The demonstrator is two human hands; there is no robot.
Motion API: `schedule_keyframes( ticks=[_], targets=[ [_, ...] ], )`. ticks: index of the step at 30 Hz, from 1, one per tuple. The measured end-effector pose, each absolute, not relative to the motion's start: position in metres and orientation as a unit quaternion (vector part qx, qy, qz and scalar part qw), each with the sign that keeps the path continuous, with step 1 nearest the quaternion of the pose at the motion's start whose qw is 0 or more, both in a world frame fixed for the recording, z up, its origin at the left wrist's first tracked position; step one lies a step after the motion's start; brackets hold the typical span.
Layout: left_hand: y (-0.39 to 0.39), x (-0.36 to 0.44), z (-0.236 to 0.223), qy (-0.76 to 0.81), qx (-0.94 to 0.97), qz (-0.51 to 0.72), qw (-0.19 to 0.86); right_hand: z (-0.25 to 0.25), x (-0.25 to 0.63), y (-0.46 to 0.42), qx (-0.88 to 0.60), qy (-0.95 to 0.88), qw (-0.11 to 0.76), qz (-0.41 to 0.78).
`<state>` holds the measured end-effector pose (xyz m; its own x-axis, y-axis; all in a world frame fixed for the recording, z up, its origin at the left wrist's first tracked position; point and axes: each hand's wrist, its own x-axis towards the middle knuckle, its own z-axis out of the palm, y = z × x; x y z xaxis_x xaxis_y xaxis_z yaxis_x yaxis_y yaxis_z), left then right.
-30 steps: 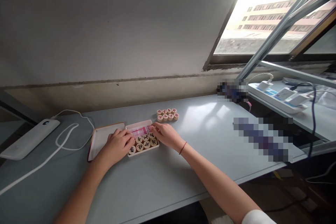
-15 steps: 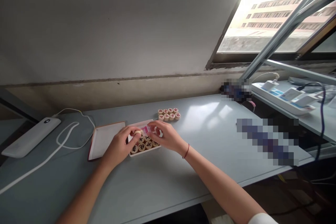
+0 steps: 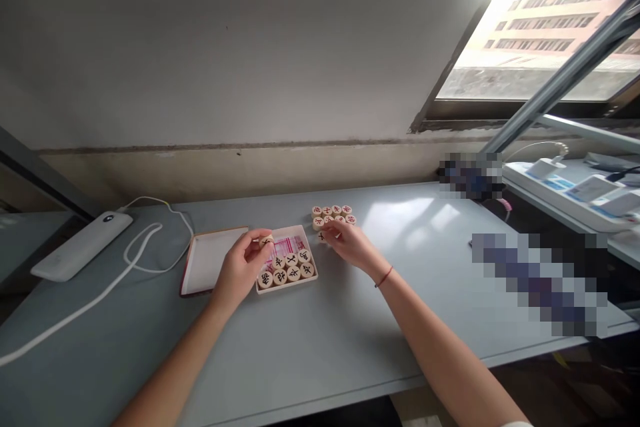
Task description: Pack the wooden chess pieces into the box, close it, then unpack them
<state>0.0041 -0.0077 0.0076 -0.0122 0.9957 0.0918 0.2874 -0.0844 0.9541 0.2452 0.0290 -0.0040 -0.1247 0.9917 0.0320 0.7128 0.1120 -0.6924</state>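
Note:
A Chinese chess piece (image 3: 267,241) is pinched in my left hand (image 3: 240,267), over the left side of an open white box (image 3: 289,288). Several round wooden pieces (image 3: 293,273) with dark characters lie in the box's near part; its pink-and-white patterned bottom shows behind them. My right hand (image 3: 351,243) is at the near side of a block of pieces with red characters (image 3: 327,211) on the table. Its thumb and fingers are closed at a dark-marked piece (image 3: 321,236) in front of that block, partly hidden by the fingers.
Left of the box lies its shallow lid (image 3: 213,257). Farther left are a white power bank (image 3: 83,247) and a looping white cable (image 3: 133,260). A power strip (image 3: 560,193) with plugs sits on the right-hand shelf. Blurred patches cover items at the table's right.
My right hand has moved from the box to the block of pieces on the right, where a dark-marked piece now shows. My left hand keeps its piece, now lifted and tilted.

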Motion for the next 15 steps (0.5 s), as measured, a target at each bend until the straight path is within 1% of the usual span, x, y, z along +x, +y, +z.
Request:
schedule_keyframes(
  ticks=[2, 4, 7, 9, 11, 13, 15],
  targets=[
    [-0.009, 0.006, 0.006, 0.546, 0.581, 0.444, 0.408, -0.009, 0.246, 0.030, -0.619, -0.709, 0.228, 0.251],
    [-0.011, 0.009, 0.006, 0.543, 0.589, 0.431, 0.415, -0.011, 0.243, 0.029, -0.627, -0.711, 0.220, 0.228],
    [-0.016, 0.014, 0.007, 0.543, 0.636, 0.404, 0.370, -0.003, 0.234, 0.022, -0.614, -0.710, 0.269, 0.217],
    [-0.018, 0.018, 0.007, 0.529, 0.690, 0.390, 0.303, 0.008, 0.225, 0.013, -0.560, -0.720, 0.308, 0.270],
    [-0.020, 0.022, 0.006, 0.502, 0.738, 0.379, 0.245, 0.018, 0.215, 0.002, -0.485, -0.729, 0.320, 0.362],
    [-0.022, 0.026, 0.005, 0.478, 0.764, 0.378, 0.211, 0.024, 0.207, -0.007, -0.436, -0.722, 0.318, 0.434],
    [-0.023, 0.028, 0.004, 0.465, 0.777, 0.376, 0.194, 0.026, 0.203, -0.010, -0.422, -0.704, 0.319, 0.473]
  ],
)
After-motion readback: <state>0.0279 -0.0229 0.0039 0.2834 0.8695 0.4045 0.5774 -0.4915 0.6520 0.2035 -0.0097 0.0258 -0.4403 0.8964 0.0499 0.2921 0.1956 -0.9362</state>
